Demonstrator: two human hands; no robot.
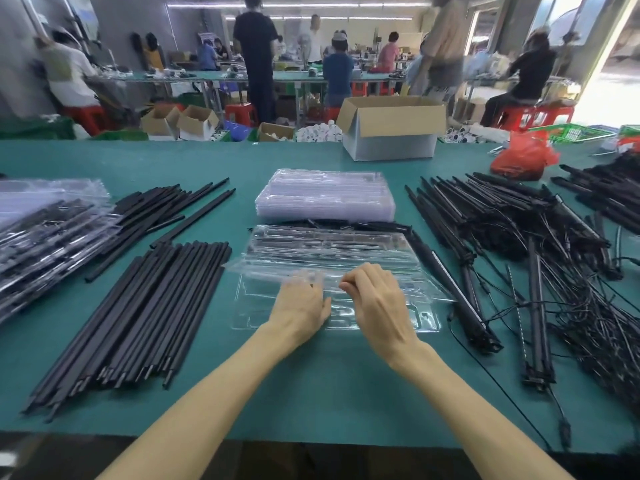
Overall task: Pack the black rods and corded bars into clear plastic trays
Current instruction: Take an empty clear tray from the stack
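Two clear plastic trays lie overlapped on the green table right in front of me, the upper one tilted up at its near edge. My left hand holds that upper tray, its fingers showing blurred through the plastic. My right hand pinches the same tray's edge with curled fingers. Black rods lie in a neat pile to the left. A tangled heap of black corded bars lies to the right, and one corded bar rests along the trays' right side.
A stack of empty clear trays stands behind the working trays. Filled trays are piled at far left, with more rods beside them. An open cardboard box and a red bag sit at the table's back. People work beyond.
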